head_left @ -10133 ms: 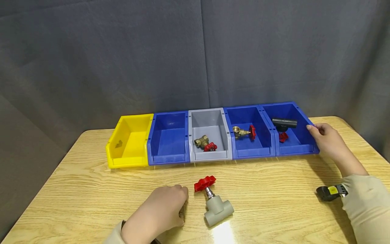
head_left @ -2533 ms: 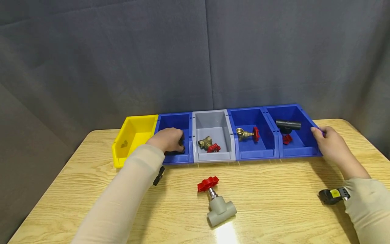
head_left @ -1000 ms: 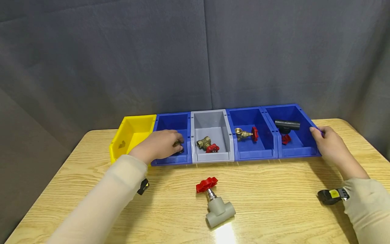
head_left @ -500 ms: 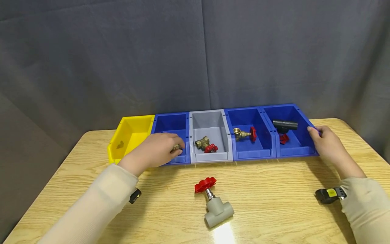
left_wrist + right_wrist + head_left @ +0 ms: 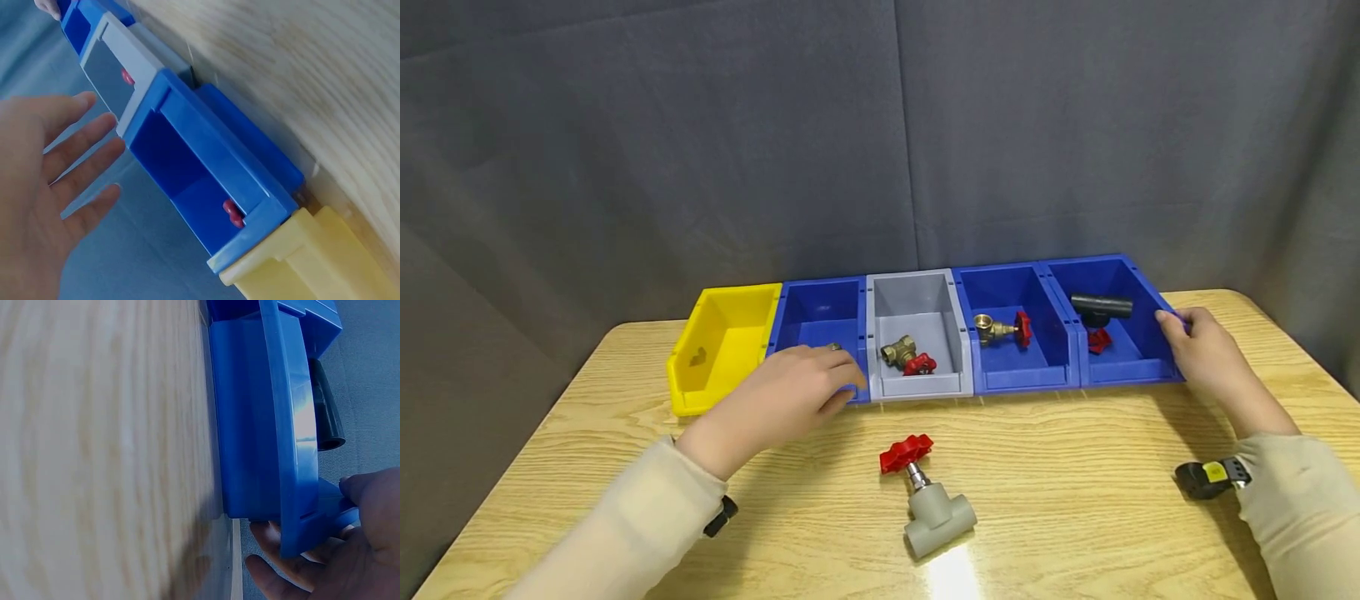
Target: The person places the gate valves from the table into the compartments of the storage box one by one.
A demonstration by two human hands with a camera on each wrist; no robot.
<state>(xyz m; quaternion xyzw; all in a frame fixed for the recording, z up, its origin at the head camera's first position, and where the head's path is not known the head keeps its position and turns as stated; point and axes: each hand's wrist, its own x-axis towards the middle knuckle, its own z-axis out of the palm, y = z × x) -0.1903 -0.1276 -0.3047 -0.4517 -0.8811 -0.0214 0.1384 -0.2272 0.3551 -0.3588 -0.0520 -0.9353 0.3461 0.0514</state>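
My left hand (image 5: 797, 383) hovers over the front of the blue bin (image 5: 823, 292) beside the yellow one. Its fingers are spread with nothing between them in the left wrist view. Inside that bin a red handwheel (image 5: 233, 214) shows, and a bit of brass (image 5: 835, 346) peeks past my knuckles; the rest is hidden. My right hand (image 5: 1210, 358) grips the outer side wall of the rightmost blue bin (image 5: 1138, 368), thumb over the rim and fingers beneath. A black valve (image 5: 1101, 306) with a red handwheel lies in it. A grey tee-shaped valve (image 5: 936, 517) with a red handwheel lies on the table.
The yellow bin (image 5: 730, 300) ends the row on the left. A brass valve with a red handwheel (image 5: 919, 364) lies in the grey bin (image 5: 913, 292), another brass valve (image 5: 992, 328) in the blue bin right of it. A dark curtain (image 5: 850, 150) hangs behind the wooden table (image 5: 1060, 492).
My left hand went from the table into the second bin with a brass valve, let go of it, and drew back toward me with fingers opened. My right hand keeps its grip.
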